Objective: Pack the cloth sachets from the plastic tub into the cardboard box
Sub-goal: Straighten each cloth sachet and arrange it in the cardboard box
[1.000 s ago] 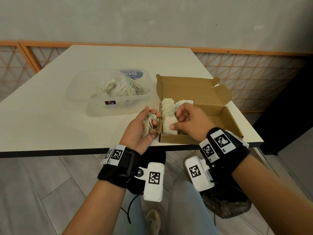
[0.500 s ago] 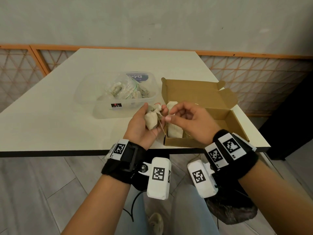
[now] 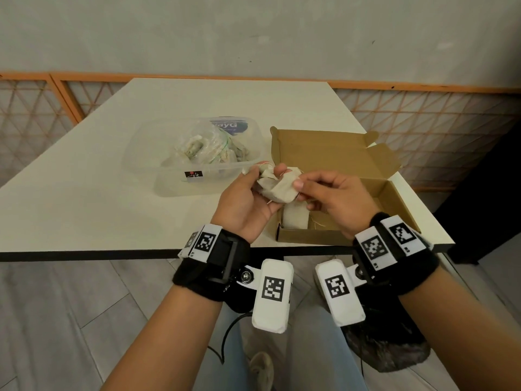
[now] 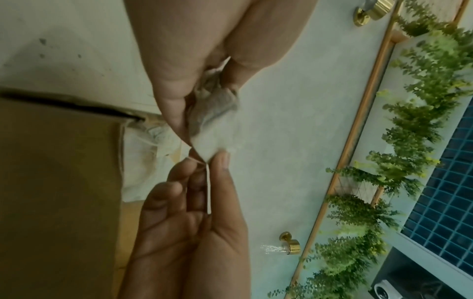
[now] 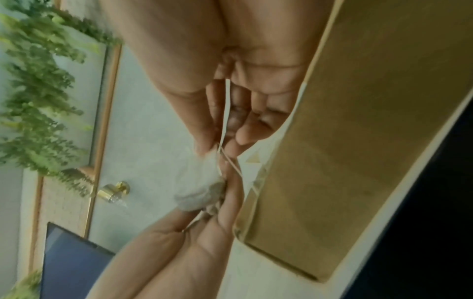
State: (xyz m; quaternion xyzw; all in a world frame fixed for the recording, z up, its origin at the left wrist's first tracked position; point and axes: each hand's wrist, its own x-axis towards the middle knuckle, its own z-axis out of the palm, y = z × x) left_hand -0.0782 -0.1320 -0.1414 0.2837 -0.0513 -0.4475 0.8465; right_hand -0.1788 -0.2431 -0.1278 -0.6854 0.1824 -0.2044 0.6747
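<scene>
Crumpled cloth sachet (image 3: 277,187), matt cardboard box (image 3: 332,153), clear plastic tub (image 3: 141,153)

The head view looks forward and steeply down from above the person's forearms, taking in the white table (image 3: 84,198), the clear plastic tub (image 3: 158,176), the open cardboard box (image 3: 332,153) and the floor below the table edge; the left wrist view sits very close beneath the left hand (image 4: 194,66), looking along the palm and out at a wall hung with green foliage (image 4: 422,113), the frame rolled sideways; the right wrist view does the same from under the right hand (image 5: 230,85), equally close and rolled; all three share the held sachet (image 3: 277,189) and the box wall, and each wrist camera sees the opposite hand.
</scene>
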